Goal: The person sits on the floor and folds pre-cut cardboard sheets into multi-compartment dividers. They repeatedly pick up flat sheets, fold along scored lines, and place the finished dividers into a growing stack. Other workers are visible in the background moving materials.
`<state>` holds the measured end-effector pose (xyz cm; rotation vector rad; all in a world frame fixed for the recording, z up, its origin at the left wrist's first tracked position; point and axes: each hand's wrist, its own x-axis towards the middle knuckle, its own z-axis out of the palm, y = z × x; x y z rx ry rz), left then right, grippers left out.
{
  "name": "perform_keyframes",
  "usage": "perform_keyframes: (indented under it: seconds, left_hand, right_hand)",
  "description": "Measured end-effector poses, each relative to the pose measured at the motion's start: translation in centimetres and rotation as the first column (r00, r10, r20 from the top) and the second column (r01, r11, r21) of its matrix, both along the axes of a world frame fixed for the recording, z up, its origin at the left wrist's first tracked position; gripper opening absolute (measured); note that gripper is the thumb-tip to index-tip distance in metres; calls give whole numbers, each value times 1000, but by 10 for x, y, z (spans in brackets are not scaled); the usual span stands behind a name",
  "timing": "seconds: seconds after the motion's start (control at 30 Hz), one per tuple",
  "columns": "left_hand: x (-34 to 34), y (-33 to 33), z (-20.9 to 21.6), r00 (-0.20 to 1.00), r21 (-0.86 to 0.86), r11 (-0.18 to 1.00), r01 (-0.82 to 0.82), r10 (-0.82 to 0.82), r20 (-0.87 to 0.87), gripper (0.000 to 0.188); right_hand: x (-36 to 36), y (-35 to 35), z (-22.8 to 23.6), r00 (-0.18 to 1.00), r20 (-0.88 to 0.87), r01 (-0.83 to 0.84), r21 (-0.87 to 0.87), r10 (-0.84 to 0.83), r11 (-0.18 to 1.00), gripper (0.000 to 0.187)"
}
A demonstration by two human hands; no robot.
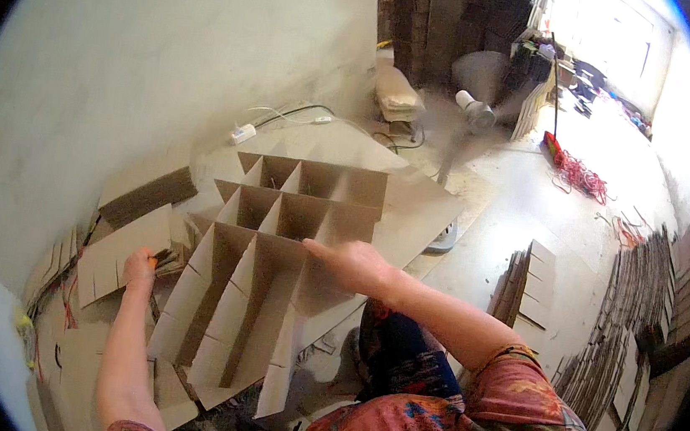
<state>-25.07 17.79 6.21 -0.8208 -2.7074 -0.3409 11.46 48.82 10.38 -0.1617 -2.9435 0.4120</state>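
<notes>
A partly assembled cardboard divider grid (pixel 285 213) stands in front of me, made of slotted strips crossing each other. Its long strips reach toward me and the cross strips sit at its far part. My right hand (pixel 352 267) is closed at the grid's right side, fingertips pinching the edge of the nearest cross strip. To the left, my left hand (pixel 139 270) is closed on the edge of a slotted cardboard strip (pixel 117 263) lying on a pile. A small orange spot shows at its fingertips; what it is I cannot tell.
The grid rests on a large cardboard sheet (pixel 414 193). A cardboard stack (pixel 148 195) lies by the wall. A fan (pixel 475 110) stands ahead. Slotted strips (pixel 616 320) are stacked at right, with another bundle (pixel 526 281) nearer. Red twine (pixel 582 177) lies on the floor beside a broom (pixel 553 111).
</notes>
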Motion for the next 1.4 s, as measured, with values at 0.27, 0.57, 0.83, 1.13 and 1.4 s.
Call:
perform_keyframes:
  seconds: [0.27,0.57,0.83,1.13,1.4]
  left_hand:
    - [50,-21,63,993,519,848,111,-108,-36,21]
    - [243,34,95,479,168,448,878,-832,-279,40]
    - [100,-5,103,855,799,601,-7,-411,317,50]
    - [82,5,78,798,788,609,91,-518,308,32]
    - [65,-10,28,748,516,854,-65,-300,592,30]
  right_hand:
    - [1,-38,17,800,-599,-81,-166,-35,983,53]
    - [0,-66,42,901,-163,-231,-965,-403,-126,20]
    - [46,-80,52,837,-474,-196,-724,-271,662,15]
    - [51,-85,33,874,-394,-102,-722,-285,684,14]
    - [45,-79,-30,943,-197,14,-780,-267,626,21]
